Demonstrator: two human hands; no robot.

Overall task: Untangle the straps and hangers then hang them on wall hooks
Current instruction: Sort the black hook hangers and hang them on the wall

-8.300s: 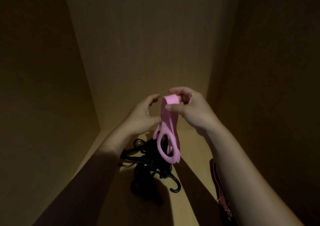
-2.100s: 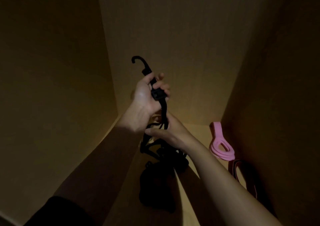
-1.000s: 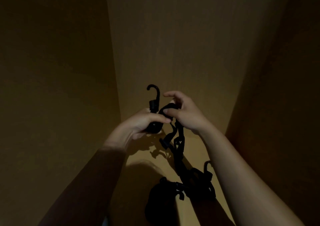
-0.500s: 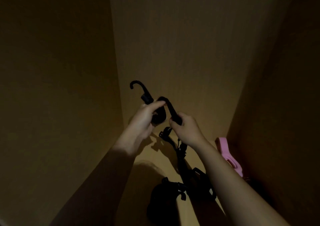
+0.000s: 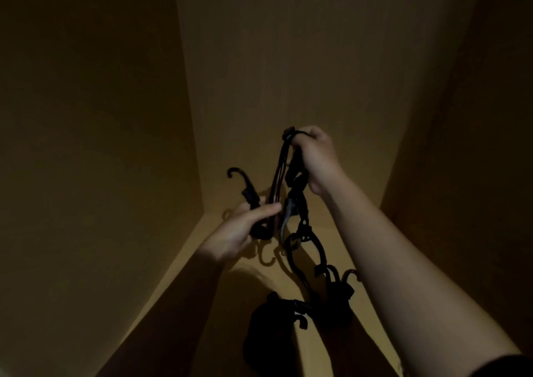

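A tangle of black straps and hooked hangers (image 5: pixel 300 232) hangs between my hands in a dim wooden compartment. My left hand (image 5: pixel 242 232) grips one black hanger (image 5: pixel 248 194) just below its curved hook, which sticks up to the left. My right hand (image 5: pixel 314 157) is higher and pinches a looped black strap (image 5: pixel 285 160) at its top. The rest of the chain droops down to a dark pile (image 5: pixel 288 319) on the floor, with more hooks poking out. The wall hooks are out of view.
Wooden walls close in on the left (image 5: pixel 101 145), back (image 5: pixel 317 59) and right (image 5: pixel 476 145). The lit wooden floor (image 5: pixel 230 275) shows shadows of the hooks beneath my hands.
My right hand has risen and pulled the strap loop up and apart from the hanger in my left hand. The view has shifted, and the pink strap at the right is out of sight.
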